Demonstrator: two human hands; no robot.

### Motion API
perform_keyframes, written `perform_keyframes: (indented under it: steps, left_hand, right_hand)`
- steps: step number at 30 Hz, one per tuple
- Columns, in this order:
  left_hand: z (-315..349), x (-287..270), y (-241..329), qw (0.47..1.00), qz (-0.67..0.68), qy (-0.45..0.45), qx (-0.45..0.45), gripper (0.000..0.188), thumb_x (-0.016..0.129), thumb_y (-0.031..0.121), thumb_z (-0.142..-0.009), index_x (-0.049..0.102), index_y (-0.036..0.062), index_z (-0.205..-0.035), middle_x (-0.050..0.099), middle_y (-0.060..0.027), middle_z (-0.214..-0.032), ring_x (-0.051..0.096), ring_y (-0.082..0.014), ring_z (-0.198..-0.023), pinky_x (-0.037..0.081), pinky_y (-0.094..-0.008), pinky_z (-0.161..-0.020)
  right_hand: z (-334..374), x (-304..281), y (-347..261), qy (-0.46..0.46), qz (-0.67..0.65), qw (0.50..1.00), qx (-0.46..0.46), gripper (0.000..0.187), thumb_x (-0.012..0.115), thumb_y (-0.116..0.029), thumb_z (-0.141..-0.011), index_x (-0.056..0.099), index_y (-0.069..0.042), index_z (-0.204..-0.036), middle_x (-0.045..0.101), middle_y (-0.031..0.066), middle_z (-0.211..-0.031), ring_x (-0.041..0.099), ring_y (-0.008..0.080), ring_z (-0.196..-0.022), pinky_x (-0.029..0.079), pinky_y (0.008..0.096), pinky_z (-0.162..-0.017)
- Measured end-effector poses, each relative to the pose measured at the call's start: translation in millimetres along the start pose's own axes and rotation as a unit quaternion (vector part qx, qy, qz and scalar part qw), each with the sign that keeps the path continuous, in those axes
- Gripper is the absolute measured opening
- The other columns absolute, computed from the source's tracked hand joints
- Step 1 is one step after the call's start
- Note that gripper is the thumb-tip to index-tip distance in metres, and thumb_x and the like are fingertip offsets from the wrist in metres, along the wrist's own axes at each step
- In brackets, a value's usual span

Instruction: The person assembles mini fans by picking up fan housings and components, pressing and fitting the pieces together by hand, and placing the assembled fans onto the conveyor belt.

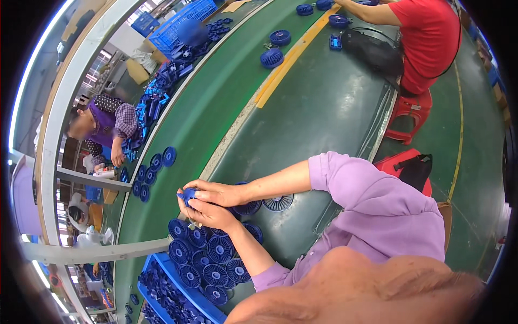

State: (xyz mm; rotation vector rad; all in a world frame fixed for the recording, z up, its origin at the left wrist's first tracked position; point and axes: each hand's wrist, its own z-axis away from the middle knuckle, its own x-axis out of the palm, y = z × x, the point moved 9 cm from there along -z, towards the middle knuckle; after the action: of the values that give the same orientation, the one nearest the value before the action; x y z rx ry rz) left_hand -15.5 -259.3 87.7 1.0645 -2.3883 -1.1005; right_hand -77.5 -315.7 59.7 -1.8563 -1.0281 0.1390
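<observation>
Both my hands are closed around a small blue plastic fan part (189, 196), mostly hidden by the fingers. My right hand (221, 193) grips it from above, with its forearm reaching in from the right. Close below, my left hand (211, 216) pinches the same part, and a small metallic bit shows by its fingertips. Several round blue fan grilles (216, 274) with radial ribs lie piled just below my hands. A paler ribbed grille (278, 202) lies under my right forearm.
A blue crate (162, 289) of small blue parts stands below the pile. Beyond a grey post (97, 252) runs a green conveyor belt (208, 108) carrying blue discs (150, 177). Co-workers sit across the belt and at the upper right, near a red stool (413, 116).
</observation>
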Motion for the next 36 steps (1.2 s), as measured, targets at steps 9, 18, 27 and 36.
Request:
perform_keyframes:
  steps: [9,18,27,36]
  left_hand:
    - [24,36,-85,0.964,-0.068,-0.199,-0.16,0.057,0.048,0.029,-0.101,0.035,-0.0088,-0.141,0.039,-0.0227,-0.146,0.045,-0.0282,-0.13,0.036,-0.0358,-0.107]
    - [48,65,-73,0.952,-0.041,-0.286,-0.104,0.027,0.059,0.016,-0.092,0.065,0.0058,-0.117,0.051,-0.0207,-0.136,0.051,-0.0309,-0.123,0.044,-0.037,-0.096]
    - [59,76,-69,0.92,-0.135,-0.358,-0.084,0.028,0.059,0.02,-0.09,0.065,0.009,-0.115,0.055,-0.0157,-0.134,0.047,-0.0336,-0.126,0.035,-0.043,-0.107]
    - [64,74,-54,0.907,-0.185,-0.378,-0.027,0.027,0.059,0.018,-0.09,0.065,0.0069,-0.114,0.057,-0.0173,-0.13,0.048,-0.0356,-0.122,0.037,-0.0433,-0.105]
  right_hand:
    - [-37,-100,-3,0.107,0.337,0.935,0.028,0.055,0.069,-0.039,-0.08,0.054,-0.003,-0.12,0.061,0.0179,-0.109,0.059,0.03,-0.102,0.047,0.0405,-0.089]
    - [-6,-214,-32,0.328,0.675,0.66,-0.038,0.063,0.073,-0.019,-0.077,0.046,-0.017,-0.134,0.032,0.0223,-0.145,0.034,0.0403,-0.132,0.03,0.0535,-0.106]
    - [-11,-222,-11,0.26,0.697,0.668,-0.019,0.025,0.072,-0.018,-0.076,0.07,-0.013,-0.1,0.063,0.0054,-0.106,0.052,0.0262,-0.11,0.039,0.0438,-0.094]
    - [-5,-226,2,0.259,0.704,0.66,0.032,0.035,0.072,-0.021,-0.077,0.068,-0.014,-0.111,0.054,0.0145,-0.13,0.045,0.0306,-0.126,0.027,0.0513,-0.109]
